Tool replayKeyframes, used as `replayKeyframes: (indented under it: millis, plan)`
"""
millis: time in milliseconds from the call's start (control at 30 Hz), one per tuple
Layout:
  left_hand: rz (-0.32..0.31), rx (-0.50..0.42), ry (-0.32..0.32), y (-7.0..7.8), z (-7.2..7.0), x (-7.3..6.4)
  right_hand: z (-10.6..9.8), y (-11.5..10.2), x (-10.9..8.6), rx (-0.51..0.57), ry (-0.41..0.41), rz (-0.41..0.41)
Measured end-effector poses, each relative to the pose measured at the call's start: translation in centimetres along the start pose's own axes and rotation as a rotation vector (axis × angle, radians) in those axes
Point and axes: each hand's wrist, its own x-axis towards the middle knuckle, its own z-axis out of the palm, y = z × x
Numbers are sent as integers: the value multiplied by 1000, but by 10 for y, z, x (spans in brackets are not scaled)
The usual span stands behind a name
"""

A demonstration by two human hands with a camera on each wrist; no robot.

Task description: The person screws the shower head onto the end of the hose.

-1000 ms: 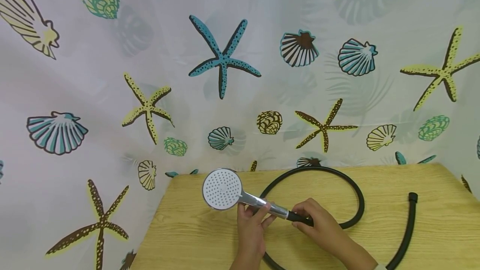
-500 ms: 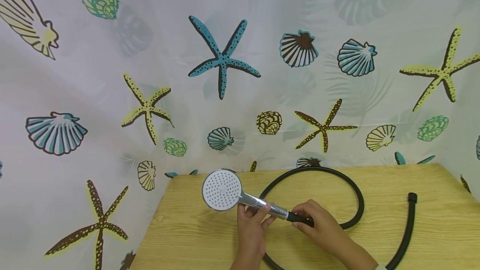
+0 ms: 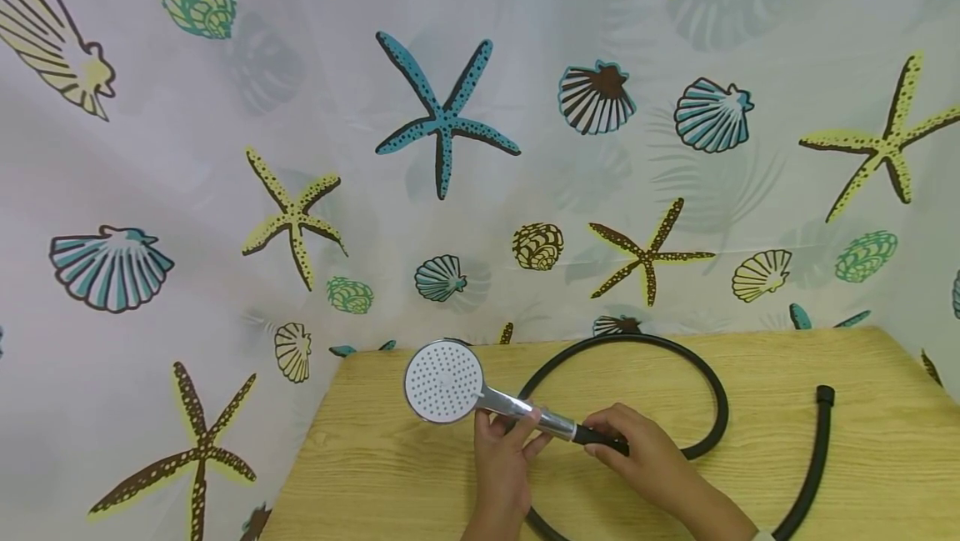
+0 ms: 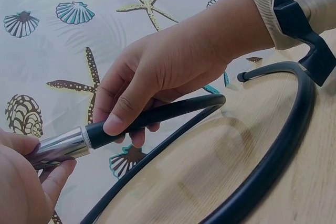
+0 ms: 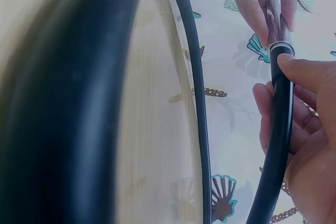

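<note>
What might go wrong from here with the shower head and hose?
The left hand pinches the smooth metal handle, which might slip or turn, letting the shower head drop.
The hose curves in a wide loop, so it could twist if the right hand turns its end.
The joint's tightness cannot be seen; it might be loose.

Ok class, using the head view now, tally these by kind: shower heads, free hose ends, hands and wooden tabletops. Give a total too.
Shower head: 1
Free hose end: 1
Hands: 2 (left hand, right hand)
Wooden tabletop: 1
Total: 5
</note>
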Motion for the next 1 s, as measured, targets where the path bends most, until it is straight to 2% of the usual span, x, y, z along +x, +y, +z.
replayKeyframes:
  millis: [500,800,1000]
  plan:
    - [-1,-4,0,1,1,-1,-1,-2,-1,21,-17,-31]
    - [3,5,6,0,1,-2,-1,1,-1,55,-58,-37]
    - [13,9,2,-1,0,0,-2,2,-1,92,-100,-11]
